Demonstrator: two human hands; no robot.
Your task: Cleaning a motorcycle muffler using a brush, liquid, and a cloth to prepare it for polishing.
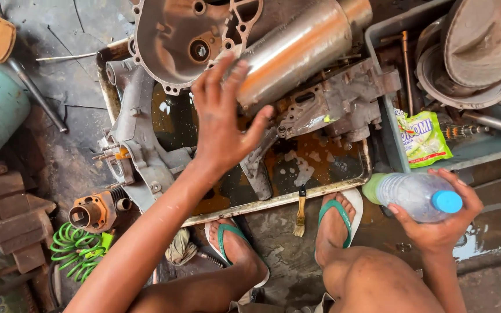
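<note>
Seen from the head camera, the left hand [222, 119] hovers at centre frame with fingers spread and empty, fingertips touching the shiny cylindrical metal exhaust pipe [294, 49]. At lower right, the right hand [443, 223] curls its fingers around a clear blue-capped plastic bottle [416, 196] lying sideways, just beside the oily rectangular metal tray [273, 200].

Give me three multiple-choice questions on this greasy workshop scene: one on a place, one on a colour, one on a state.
1. Where does the small wooden-handled paintbrush lie?
A. Against the front rim of the oily metal tray
B. Inside the grey plastic crate
C. In a hand

2. What colour is the cap of the clear plastic bottle?
A. Red
B. Blue
C. White

3. How is the left hand?
A. Clenched round the brush
B. Open, fingers spread by the metal cylinder
C. Flat on the floor

Answers: 1 A, the brush leans on the tray's rim between the feet. 2 B, the cap by the right hand is blue. 3 B, the palm is open.
</note>
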